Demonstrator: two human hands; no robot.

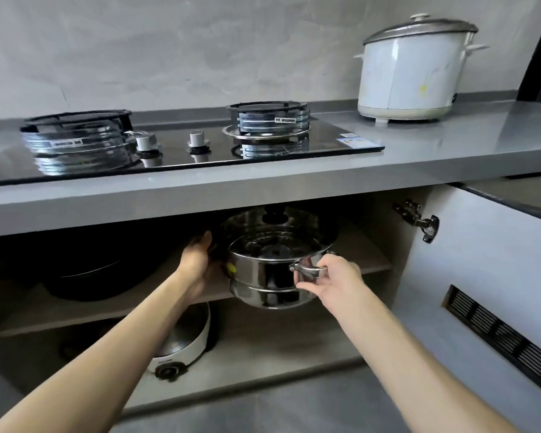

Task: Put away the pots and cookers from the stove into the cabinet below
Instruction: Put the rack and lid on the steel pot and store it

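The grey counter [450,142] runs across the top, with the open cabinet [75,317] under it. The black glass stove [325,139] is set into the counter, and both its burners are bare. The cabinet door [481,260] stands swung out to your right.

A white rice cooker [413,70] with its lid on sits on the counter, well to the right of the stove. A black wok [85,276] lies on the left of the upper shelf.

You hold the steel pot [263,276] at the front of the upper shelf, just right of the wok, and its bottom hangs over the shelf edge. Its lid [274,215] has a black knob. A white electric cooker [197,335] rests on the lower shelf, partly behind your left forearm.

Your right hand [331,276] is curled round the pot's right handle [308,270], thumb under it. Your left hand [197,264] clasps the pot's left side, with its fingers mostly hidden behind the pot.
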